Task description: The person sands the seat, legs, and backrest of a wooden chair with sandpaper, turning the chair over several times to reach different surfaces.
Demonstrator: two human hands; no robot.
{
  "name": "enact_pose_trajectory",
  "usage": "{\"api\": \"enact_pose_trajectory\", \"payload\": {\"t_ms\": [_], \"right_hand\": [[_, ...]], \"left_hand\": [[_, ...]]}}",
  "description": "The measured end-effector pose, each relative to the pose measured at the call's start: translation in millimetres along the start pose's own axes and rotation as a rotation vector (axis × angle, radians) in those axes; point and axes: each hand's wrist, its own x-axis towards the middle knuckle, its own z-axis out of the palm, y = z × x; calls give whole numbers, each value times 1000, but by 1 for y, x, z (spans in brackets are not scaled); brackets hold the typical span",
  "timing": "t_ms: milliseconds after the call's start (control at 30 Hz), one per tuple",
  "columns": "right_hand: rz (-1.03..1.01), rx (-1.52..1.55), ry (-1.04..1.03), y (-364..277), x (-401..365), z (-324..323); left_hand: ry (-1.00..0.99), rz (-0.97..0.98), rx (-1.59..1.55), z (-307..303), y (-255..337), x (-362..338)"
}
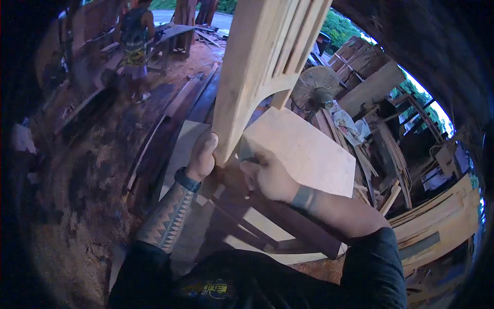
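A pale wooden chair-like frame with slats rises upright from the middle of the view. My left hand is wrapped round the lower end of its thick post. Just right of that post, my right hand is closed at the edge of a broad pale wooden panel. A small dark greyish piece shows at its fingers, too unclear to name. Below both hands, dark wooden rails cross over a light board.
A person stands at a workbench at the upper left. Long planks lie left of the work. A round fan, scrap wood and stacked boards fill the right side.
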Motion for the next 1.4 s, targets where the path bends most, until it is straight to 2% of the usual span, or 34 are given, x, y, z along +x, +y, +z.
{"api": "enact_pose_trajectory", "payload": {"t_ms": [33, 100, 167, 233, 267, 300, 333, 400, 467, 500, 567, 600, 633, 667, 700, 733, 800, 833, 867, 933, 967, 1000, 1033, 1067, 1133, 1200, 1233, 1267, 1333, 1400], "right_hand": [[12, 33, -66, -7, -1, -4], [134, 187, -61, -26, 0, -15], [226, 289, -40, -37, -7, -7], [209, -55, -176, -44, -34, 0], [63, -159, -186, -56, -37, 0], [-87, -271, -179, -68, -40, -1], [-233, -380, -153, -80, -43, -1], [-720, -915, 30, -127, -30, -23], [-947, -1654, 317, -153, -5, -39], [-971, -1837, 394, -155, 12, -45], [-854, -1721, 248, -128, 27, -45], [-738, -1526, 104, -102, 28, -41], [-724, -1401, -19, -52, 30, -38], [-777, -1407, -119, -29, 26, -35], [-826, -1408, -223, -6, 23, -31], [-957, -1544, -306, -7, 21, -28], [-1077, -1654, -390, -29, 35, -40], [-1058, -1626, -396, -72, 43, -53], [-799, -1425, -221, -118, 37, -59], [-1108, -1759, 246, -174, 46, -79], [-1171, -1803, 483, -205, 40, -79], [-1332, -1388, 557, -214, 43, -84], [-1263, -1142, 428, -219, 36, -78], [-1180, -898, 298, -215, 21, -70], [-1030, -724, 45, -176, 0, -65], [-699, -504, 73, -122, -20, -41], [-614, -223, -18, -96, -19, -34], [-445, 22, -47, -84, -28, -24], [-607, -167, 74, -77, -34, -22], [-837, -411, 182, -80, -40, -38]], "left_hand": [[-41, -56, -55, -4, 3, -1], [-2, -11, 122, -31, -36, 4], [36, 39, 312, -38, -38, 1], [50, 113, 512, -31, -28, -3], [61, 165, 608, -34, -32, -4], [77, 244, 691, -54, -71, -2], [69, 245, 661, -52, -64, -1], [51, 247, 602, -47, -49, 1], [38, -106, 162, -13, 7, -6], [46, -144, -23, -14, 3, -9], [53, -212, -390, -23, -14, -11], [78, -237, -449, -31, -26, -11], [108, -261, -511, -41, -40, -12], [139, -288, -572, -47, -46, -16], [144, -302, -490, -49, -41, -21], [146, -308, -403, -50, -31, -27], [97, -346, -253, -70, -39, -28], [49, -385, -195, -94, -76, -27], [43, -265, -51, -70, -42, -32], [82, -30, 258, -19, 33, -41], [126, 17, 295, -5, 53, -41], [171, 70, 332, 1, 62, -40], [227, 128, 379, 1, 68, -40], [182, 184, 378, 1, 76, -41], [91, 285, 390, 11, 114, -50], [-95, 286, 82, 37, 134, -53], [-181, 244, -48, 44, 136, -53], [-150, 225, -37, 51, 125, -60], [-91, 184, -17, 65, 106, -74], [-23, 108, -189, 86, 100, -85]]}}
